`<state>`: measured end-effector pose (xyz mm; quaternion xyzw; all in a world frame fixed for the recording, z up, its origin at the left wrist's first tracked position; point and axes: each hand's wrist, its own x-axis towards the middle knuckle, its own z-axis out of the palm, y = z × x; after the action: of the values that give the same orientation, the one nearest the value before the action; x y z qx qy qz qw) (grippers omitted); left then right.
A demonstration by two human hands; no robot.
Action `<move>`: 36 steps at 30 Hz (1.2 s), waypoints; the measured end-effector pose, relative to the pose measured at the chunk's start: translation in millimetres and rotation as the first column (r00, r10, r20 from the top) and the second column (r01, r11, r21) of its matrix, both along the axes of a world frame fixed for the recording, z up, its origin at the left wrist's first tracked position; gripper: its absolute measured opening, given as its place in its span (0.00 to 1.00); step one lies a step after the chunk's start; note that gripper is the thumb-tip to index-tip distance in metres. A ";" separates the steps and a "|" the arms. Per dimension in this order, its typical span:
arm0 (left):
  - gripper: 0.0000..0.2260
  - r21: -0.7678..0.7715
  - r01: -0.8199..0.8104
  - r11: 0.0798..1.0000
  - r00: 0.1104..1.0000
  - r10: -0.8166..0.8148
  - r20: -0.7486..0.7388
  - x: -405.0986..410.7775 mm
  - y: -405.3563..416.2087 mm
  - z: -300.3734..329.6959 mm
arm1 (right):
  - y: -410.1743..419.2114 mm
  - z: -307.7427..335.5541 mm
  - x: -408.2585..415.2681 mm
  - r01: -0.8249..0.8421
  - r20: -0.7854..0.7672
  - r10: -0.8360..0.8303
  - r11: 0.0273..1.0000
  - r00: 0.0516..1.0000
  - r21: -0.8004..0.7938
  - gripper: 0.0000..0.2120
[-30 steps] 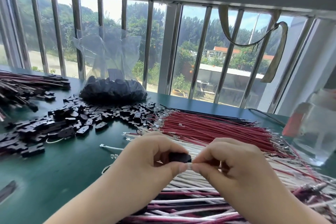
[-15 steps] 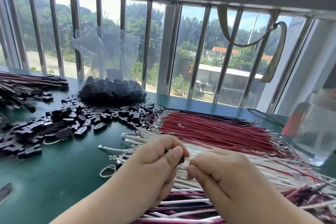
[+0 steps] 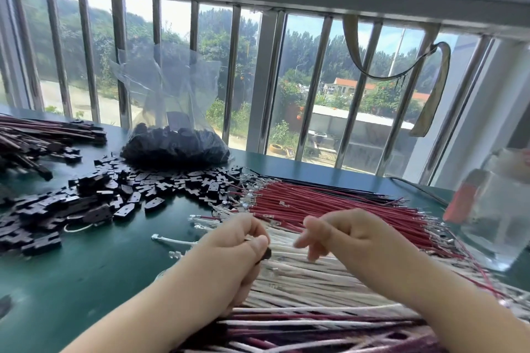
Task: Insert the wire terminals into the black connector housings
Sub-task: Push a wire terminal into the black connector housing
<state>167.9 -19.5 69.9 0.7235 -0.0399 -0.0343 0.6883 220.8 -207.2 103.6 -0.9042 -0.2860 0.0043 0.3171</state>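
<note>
Connector housings are all over the left half of the frame: a loose black scatter (image 3: pixel 94 203) on the green table (image 3: pixel 94 266), with a clear plastic bag (image 3: pixel 175 146) of more of them behind it, upper centre-left. Far left there's a stack of what look like finished wired pieces (image 3: pixel 43 135), though it's too dark to be sure.

Moving to centre, the left hand (image 3: pixel 238 249) has its thumb and fingers curled round one black housing (image 3: pixel 265 253), only a corner of it peeking out past the thumb. Whether a wire already sits in it can't be told from here.

Just right of that, the right hand (image 3: pixel 344 235) hangs over the white wires (image 3: pixel 301 275) with its fingers loosely spread and pointing down. It's holding nothing, as far as the blur lets anyone see. Looks like it's going in for the next wire.

Beyond it, the red wires (image 3: pixel 329 206) fan out across the centre-right, terminals toward the housing pile, and a clear jar (image 3: pixel 499 209) sits at the right edge.

For doing this step well, probably: pinch a single wire close behind its metal terminal so it doesn't flop, keep the housing's open end turned toward the right hand, line the terminal up square with the slot, and push straight in till it seats. Grabbing two wires from that dense pile is the obvious slip.
</note>
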 end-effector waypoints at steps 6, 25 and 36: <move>0.15 -0.052 -0.032 0.998 0.994 0.026 -0.102 5.5 7.8 -0.2 | 7.2 -17.9 40.2 0.223 0.185 -0.188 0.955 0.965 -0.196 0.07; 0.12 -0.093 -0.126 0.988 0.990 0.119 -0.075 10.2 6.5 -1.3 | 36.5 3.7 38.8 -0.141 -0.027 0.139 0.965 0.990 -0.221 0.09; 0.10 -0.403 -0.114 0.908 0.992 0.083 -0.094 12.2 12.3 -7.0 | 10.8 -3.3 20.9 -0.176 -0.142 0.249 0.903 0.958 0.393 0.10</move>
<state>180.1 -7.1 62.9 0.5636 0.0162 -0.0176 0.8257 241.8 -196.4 100.3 -0.7853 -0.3474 0.0698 0.5077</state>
